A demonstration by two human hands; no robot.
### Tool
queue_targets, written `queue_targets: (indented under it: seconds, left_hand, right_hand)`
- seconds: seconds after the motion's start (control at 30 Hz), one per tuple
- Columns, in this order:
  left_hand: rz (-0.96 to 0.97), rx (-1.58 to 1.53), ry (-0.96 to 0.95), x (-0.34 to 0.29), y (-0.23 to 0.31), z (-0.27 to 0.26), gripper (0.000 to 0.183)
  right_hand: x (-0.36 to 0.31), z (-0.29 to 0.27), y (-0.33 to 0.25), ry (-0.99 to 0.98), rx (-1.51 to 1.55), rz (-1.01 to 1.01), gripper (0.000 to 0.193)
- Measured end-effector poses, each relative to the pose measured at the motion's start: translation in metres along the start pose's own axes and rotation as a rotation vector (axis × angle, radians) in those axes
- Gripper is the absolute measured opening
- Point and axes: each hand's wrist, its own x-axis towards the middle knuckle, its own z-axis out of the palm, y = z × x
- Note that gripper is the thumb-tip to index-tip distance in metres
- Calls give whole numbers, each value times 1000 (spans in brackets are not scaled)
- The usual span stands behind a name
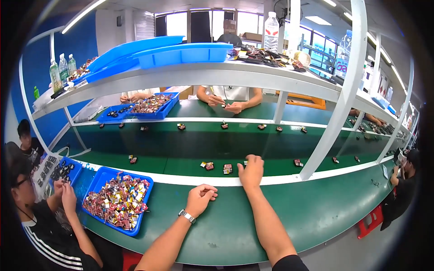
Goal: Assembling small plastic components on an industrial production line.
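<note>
My right hand (252,172) reaches over the near white rail onto the dark green belt (190,168). Its thumb and index finger are apart, and a small part (246,162) peeks out beside them, mostly covered by the hand. To its left on the belt lie a small battery-like piece with red and yellow labels (227,169) and a similar pair of pieces (207,165). My left hand (201,200), with a metal watch at the wrist, rests above the green bench (221,226) near the rail. Its fingers are curled in, and whatever they may hold is hidden.
A blue tray (149,192) heaped with small labelled pieces stands at left, beside a co-worker (43,217). More pieces lie spaced along the belts. A white post (334,95) rises at right under the overhead shelf (190,74). Another person's hands (226,105) work across the line.
</note>
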Motion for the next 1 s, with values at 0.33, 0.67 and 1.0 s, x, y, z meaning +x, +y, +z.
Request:
queue_targets:
  seconds: [0.33, 0.67, 1.0]
  left_hand:
    - [-25, -208, 7, 3, 6, 3, 8]
    - [-221, -279, -307, 7, 13, -13, 35]
    - [-172, -358, -272, 0, 21, -1, 36]
  right_hand:
    - [-19, -4, 38, -8, 188, 187, 47]
    - [-61, -67, -26, -541, 747, -282, 59]
    - [-75, -65, -55, -364, 431, -198, 32]
